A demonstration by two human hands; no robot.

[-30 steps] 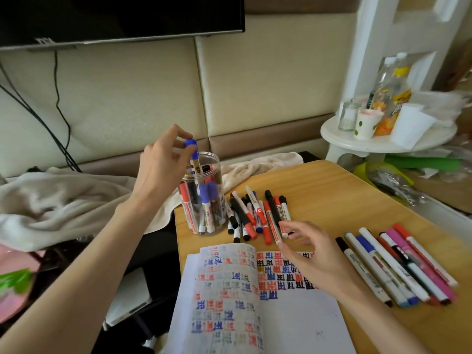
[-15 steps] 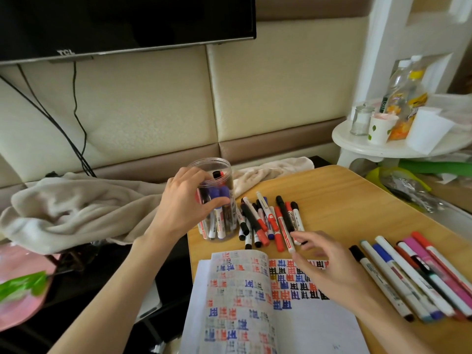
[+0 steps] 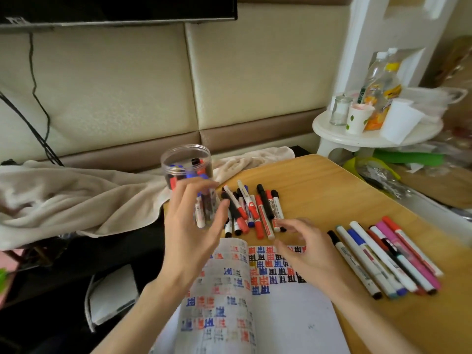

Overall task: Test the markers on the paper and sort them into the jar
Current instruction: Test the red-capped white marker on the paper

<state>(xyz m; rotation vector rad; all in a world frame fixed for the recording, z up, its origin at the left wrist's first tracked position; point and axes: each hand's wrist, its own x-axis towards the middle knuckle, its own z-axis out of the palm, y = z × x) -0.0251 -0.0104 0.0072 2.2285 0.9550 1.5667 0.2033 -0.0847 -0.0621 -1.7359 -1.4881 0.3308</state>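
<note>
Head view: a wooden surface (image 3: 332,190) is seen, with a pale cloth (image 3: 76,200) bunched off its left edge. Paper (image 3: 281,323) lies open at the near edge; its upper part is filled with red, blue and black test marks and its lower right part is blank. A row (image 3: 383,259) of long markers is laid side by side at the right, well apart from the jar. A pile (image 3: 255,210) of short red, black and blue markers lies just beyond the paper, between the row and the jar. The jar (image 3: 186,162) stands upright near the surface's far left corner, lid off, with several markers inside.

The left hand (image 3: 194,226) is held in front of the jar with fingers spread, its grip open and empty. It is blurred, so whether the jar is touched cannot be told. The right hand (image 3: 306,251) hovers over the paper's top edge, just beside the pile, fingers loosely curled, its grip empty too.

The next marker is probably about to be taken. One marker is best pinched at mid-barrel from the pile's near side, so that its neighbours are not set rolling. A short stroke should be made on the blank part, where a faint line can be judged. The cap should be pressed fully home before the marker is dropped in, and the jar steadied, since it stands close to the edge.
</note>
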